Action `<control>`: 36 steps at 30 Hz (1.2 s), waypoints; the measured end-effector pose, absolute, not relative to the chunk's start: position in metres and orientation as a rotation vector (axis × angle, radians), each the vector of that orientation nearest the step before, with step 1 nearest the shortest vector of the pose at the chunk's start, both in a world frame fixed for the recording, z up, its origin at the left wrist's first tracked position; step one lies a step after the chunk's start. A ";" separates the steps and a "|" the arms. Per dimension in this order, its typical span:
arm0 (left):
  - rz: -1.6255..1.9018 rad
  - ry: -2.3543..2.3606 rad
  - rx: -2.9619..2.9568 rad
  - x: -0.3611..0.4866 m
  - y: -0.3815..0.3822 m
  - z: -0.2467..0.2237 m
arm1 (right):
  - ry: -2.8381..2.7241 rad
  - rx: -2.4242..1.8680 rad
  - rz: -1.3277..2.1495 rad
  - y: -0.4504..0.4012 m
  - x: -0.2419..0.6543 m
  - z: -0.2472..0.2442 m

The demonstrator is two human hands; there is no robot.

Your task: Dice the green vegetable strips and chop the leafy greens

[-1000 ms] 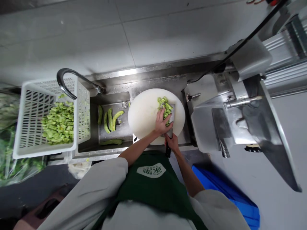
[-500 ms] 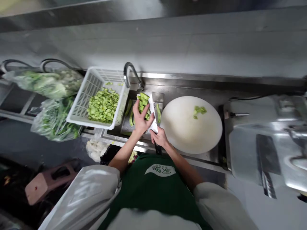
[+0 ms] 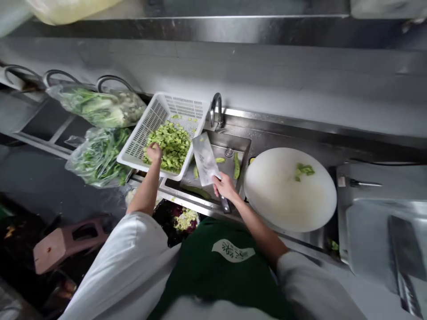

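Note:
My right hand (image 3: 226, 186) grips the cleaver (image 3: 204, 156) where its dark handle meets the wide blade. The blade slants up and left over the metal sink (image 3: 245, 149), and a small green bit sticks to it. My left hand (image 3: 154, 152) is in the white plastic basket (image 3: 136, 141), at the left side of a heap of chopped green vegetable pieces (image 3: 175, 144). Its fingers look curled in, and whatever they hold is hidden. Long green vegetable strips (image 3: 236, 166) lie in the sink. A few green pieces (image 3: 303, 170) rest on the round white chopping board (image 3: 287, 200).
A faucet (image 3: 216, 109) rises behind the sink. Bagged greens (image 3: 103, 155) lie left of the basket. Below the counter edge is a black-lined bin (image 3: 167, 222) with scraps. At right, a second cleaver (image 3: 407, 249) lies on a metal surface. A pink stool (image 3: 56, 246) stands lower left.
My left hand has left the cleaver and moved left into the basket. The green pieces carried on the blade are gone from it. The view has shifted left.

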State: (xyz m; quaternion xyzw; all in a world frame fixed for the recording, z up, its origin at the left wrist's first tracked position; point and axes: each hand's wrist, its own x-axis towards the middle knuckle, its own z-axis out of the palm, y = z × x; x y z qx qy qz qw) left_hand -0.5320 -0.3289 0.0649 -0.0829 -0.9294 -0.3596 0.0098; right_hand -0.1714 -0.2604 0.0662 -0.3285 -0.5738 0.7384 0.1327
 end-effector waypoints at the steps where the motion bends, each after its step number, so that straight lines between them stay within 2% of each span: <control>1: -1.143 -2.800 -0.327 -0.525 -0.325 0.063 | -1.629 -1.008 2.095 -0.260 -0.137 0.058; 5: -1.324 -2.339 -0.887 -0.456 -0.281 0.050 | -1.488 -1.398 1.780 -0.262 0.006 0.031; 9: -1.406 -2.191 -1.860 -0.324 -0.213 0.018 | -1.235 -1.818 1.415 -0.261 0.128 0.005; 12: -1.193 -2.109 -2.561 -0.215 -0.161 -0.018 | -1.081 -1.924 1.341 -0.257 0.191 -0.015; 15: -0.803 -2.048 -2.945 -0.125 -0.110 -0.050 | -0.981 -1.949 1.353 -0.252 0.227 -0.034; 18: -0.574 -1.895 -3.090 -0.063 -0.053 -0.069 | -0.941 -1.966 1.391 -0.245 0.245 -0.047; 24: -0.492 -1.534 -3.222 -0.013 0.020 -0.078 | -0.908 -1.936 1.493 -0.230 0.258 -0.054; 32: -0.558 -1.850 -2.968 -0.019 -0.034 -0.097 | -0.904 -1.948 1.554 -0.222 0.263 -0.063; 36: -0.974 -2.197 -2.699 -0.027 -0.054 -0.097 | -0.924 -1.941 1.569 -0.218 0.262 -0.068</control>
